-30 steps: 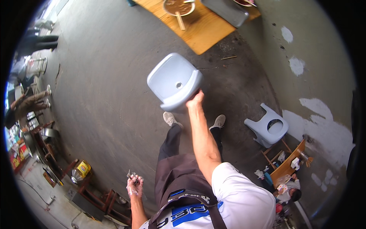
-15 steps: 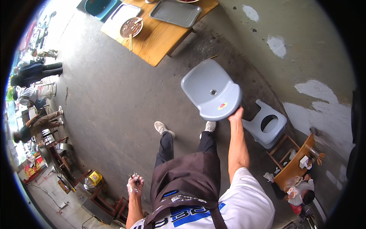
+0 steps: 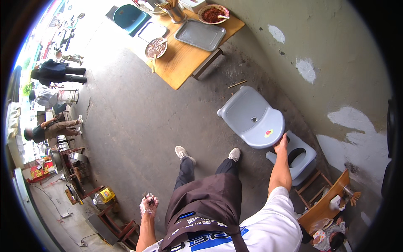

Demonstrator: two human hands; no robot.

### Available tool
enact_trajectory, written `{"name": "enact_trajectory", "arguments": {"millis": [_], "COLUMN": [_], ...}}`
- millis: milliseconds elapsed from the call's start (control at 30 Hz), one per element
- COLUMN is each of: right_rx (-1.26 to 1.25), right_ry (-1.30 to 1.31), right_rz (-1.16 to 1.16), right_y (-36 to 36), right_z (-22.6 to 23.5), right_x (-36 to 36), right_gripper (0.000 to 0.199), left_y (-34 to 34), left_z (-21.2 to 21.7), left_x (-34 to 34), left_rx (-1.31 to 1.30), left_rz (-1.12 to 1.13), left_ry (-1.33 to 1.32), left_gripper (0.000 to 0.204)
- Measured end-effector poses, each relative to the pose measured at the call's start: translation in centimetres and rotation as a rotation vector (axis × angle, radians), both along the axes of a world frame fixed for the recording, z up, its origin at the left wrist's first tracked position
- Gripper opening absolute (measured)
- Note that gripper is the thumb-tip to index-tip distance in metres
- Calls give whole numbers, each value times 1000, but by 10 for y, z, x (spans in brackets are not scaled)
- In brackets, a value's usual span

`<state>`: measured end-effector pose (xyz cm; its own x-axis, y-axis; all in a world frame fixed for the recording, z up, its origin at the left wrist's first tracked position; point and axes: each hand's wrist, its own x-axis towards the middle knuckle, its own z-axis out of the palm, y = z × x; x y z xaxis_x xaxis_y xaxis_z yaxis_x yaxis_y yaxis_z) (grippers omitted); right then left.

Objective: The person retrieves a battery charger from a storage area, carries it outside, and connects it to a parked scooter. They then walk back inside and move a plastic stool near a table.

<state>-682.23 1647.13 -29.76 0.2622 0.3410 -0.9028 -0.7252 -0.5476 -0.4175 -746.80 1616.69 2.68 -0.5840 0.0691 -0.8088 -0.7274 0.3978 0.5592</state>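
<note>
My right hand grips the edge of a pale blue plastic stool, held tilted above the concrete floor. Just beneath and to the right of it stands a second pale blue stool with a hole in its seat. My left hand wears a thin clear glove and hangs at my side, closed around some small dark items I cannot identify. My dark apron and my feet in light shoes show between the two arms.
A wooden table at the top carries a metal tray, bowls of food and a cup of chopsticks. The painted wall runs along the right. A small wooden stool stands lower right. People and cooking gear stand at the left.
My right arm has swung the blue stool from in front of me to the right and lower, close to the second stool. The view has turned toward the wall.
</note>
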Motion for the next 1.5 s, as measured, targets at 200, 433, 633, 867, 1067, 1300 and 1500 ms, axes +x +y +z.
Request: {"name": "enact_trajectory", "arguments": {"millis": [200,433,633,867,1067,1300,1500], "right_rx": [-72,-128,371,573,404,581,915], "right_ry": [-241,-306,-146,119,356,550,542], "right_rz": [86,858,1559,1695,1590,1845,2139], "right_y": [-57,-77,-38,29,87,201,302], "right_z": [0,102,213,329,342,323,379], "right_x": [-36,-273,-499,-696,-782,-909,-1050], "right_gripper": [42,11,23,43,40,29,20], "left_y": [29,81,124,191,247,330,393], "left_z": [0,6,13,43,37,51,80], "left_x": [-7,-59,-130,-229,-277,-357,-443], "left_rx": [73,199,359,517,625,430,433], "left_rz": [-12,-226,-376,-522,-450,-226,-180], "left_ry": [-94,-134,-112,67,-32,100,245], "left_gripper": [26,24,22,19,30,27,38]}}
